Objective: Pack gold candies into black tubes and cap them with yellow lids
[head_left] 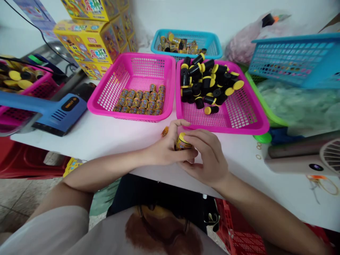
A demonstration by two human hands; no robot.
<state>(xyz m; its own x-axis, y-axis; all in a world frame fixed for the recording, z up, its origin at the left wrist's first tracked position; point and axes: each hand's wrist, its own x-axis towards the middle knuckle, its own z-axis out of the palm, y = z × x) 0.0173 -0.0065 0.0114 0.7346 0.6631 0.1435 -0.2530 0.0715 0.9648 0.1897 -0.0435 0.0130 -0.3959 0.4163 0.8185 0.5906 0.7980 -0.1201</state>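
Observation:
A small yellow-capped container with a printed wrapper (pixel 182 144) is held between both hands, just above the near side of the white table. My left hand (pixel 165 150) curls round it, thumb on the near side and forefinger reaching past the cap. From the other side, my right hand (pixel 210 156) grips it with bent fingers, which partly cover the wrapper. A small orange printed piece (pixel 165 131) lies on the table beyond my left hand.
Ahead stand a pink basket (pixel 92 101) with wrapped containers in rows and another pink basket (pixel 257 118) of black, yellow-capped ones. A blue basket (pixel 217 46) is behind. A blue heat gun (pixel 60 109) lies left; a small fan (pixel 305 156) sits right. Yellow boxes (pixel 85 40) are stacked back left.

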